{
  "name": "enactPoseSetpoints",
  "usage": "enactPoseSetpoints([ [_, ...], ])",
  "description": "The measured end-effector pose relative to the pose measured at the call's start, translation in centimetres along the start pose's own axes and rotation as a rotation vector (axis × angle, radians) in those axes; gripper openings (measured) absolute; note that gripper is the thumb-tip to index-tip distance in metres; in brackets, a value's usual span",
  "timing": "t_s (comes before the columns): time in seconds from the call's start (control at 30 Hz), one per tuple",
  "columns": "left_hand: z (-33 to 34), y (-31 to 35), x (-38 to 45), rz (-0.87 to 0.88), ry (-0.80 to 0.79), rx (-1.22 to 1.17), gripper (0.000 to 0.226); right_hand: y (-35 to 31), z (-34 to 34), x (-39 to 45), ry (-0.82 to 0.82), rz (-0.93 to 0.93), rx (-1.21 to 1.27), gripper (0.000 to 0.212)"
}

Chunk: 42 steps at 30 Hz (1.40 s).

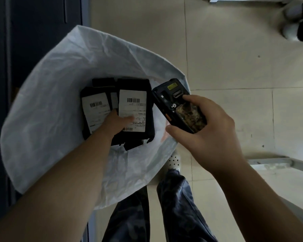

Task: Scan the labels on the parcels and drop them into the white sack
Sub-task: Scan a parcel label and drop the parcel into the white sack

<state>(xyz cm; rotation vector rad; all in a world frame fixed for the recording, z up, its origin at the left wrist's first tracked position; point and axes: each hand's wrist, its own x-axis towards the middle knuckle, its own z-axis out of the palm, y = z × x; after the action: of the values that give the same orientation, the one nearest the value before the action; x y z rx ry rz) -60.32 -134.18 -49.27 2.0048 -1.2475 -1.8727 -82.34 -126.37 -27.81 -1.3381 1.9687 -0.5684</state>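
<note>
In the head view, the person is looking straight down into the white sack [47, 105], which is standing wide open on the tiled floor [234, 67], just beside a dark cabinet [33, 23] on the left.

The left hand [116, 122] is reaching into the mouth of the sack and is grasping a black parcel [136, 109]: the thumb is lying across the lower part of its white label [132, 110], and the other fingers are hidden under the parcel. This parcel is being held face up, with a barcode showing near the top of the label and another near the bottom. Just to its left, a second black parcel [94, 112] is lying in the sack, label up, partly under the left wrist. More black parcels are showing behind and below these two, but I cannot tell how many.

The right hand [206, 123] is grasping a black handheld scanner [178, 105] over the right edge of the sack. Its fingers are curling round the body, and the forefinger is resting on the back near the scan head. The head of the scanner is near the right edge of the held parcel, not touching it.

At the bottom, the person's dark patterned trousers [173, 198] and a white perforated shoe [174, 160] are showing.
</note>
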Motion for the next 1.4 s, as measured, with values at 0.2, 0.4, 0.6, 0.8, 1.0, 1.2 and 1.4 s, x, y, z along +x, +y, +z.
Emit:
enactPoseSetpoints([
  [0.2,-3.3,3.5,-6.4,0.043,0.162,0.06,0.057,-3.0,-1.4,-0.7,-0.042,0.012,0.041,0.068],
  [0.4,-8.3,9.9,-19.6,0.367,0.353,0.178,0.043,-9.5,-5.3,-2.0,-0.053,-0.094,-0.008,0.066],
  [0.6,-13.1,16.1,-33.5,0.54,0.483,0.236,0.039,-18.3,-10.5,-4.6,-0.098,-0.269,-0.033,0.066],
  [0.8,-16.7,20.2,-47.2,0.616,0.73,0.244,0.053,-26.9,-15.0,-7.7,-0.165,-0.514,0.042,0.065],
  [1.0,-14.6,18.6,-60.5,0.535,1.099,0.15,0.041,-33.4,-17.4,-11.6,-0.36,-0.848,0.132,0.062],
  [1.2,-8.0,12.9,-72.2,0.326,1.413,0.068,0.04,-37.0,-16.7,-19.8,-0.671,-1.079,0.169,0.06],
  [1.4,0.6,7.6,-83.3,0.105,1.704,-0.054,0.041,-38.1,-15.4,-32.0,-0.925,-1.305,0.224,0.062],
])
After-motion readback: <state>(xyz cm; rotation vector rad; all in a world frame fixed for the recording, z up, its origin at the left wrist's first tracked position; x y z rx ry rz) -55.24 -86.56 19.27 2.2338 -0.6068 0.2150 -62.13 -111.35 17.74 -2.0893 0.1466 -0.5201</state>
